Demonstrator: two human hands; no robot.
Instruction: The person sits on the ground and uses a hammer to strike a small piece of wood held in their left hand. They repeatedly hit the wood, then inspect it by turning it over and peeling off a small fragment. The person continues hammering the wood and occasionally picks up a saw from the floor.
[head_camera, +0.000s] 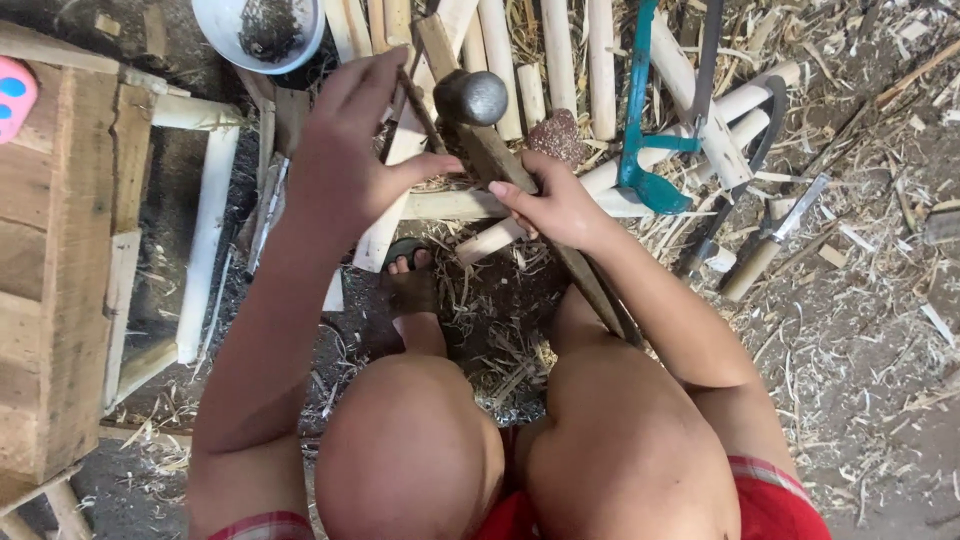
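My left hand (345, 150) grips a thin dark rod or chisel-like tool (415, 105) held against pale wooden sticks (440, 205). My right hand (555, 205) is closed around the long wooden handle (500, 160) of a hammer whose round grey metal head (470, 97) sits just above the left thumb. The handle runs down past my right knee. My bare knees and one foot in a sandal (410, 270) are below the hands. The thin tool's tip is hidden behind the hammer and fingers.
Several peeled round wooden sticks (560, 50) lie at the top. A teal-framed saw (645, 150) and a knife (770, 240) rest at right among wood shavings. A white bowl (225, 30) sits top left, beside a wooden frame (60, 250).
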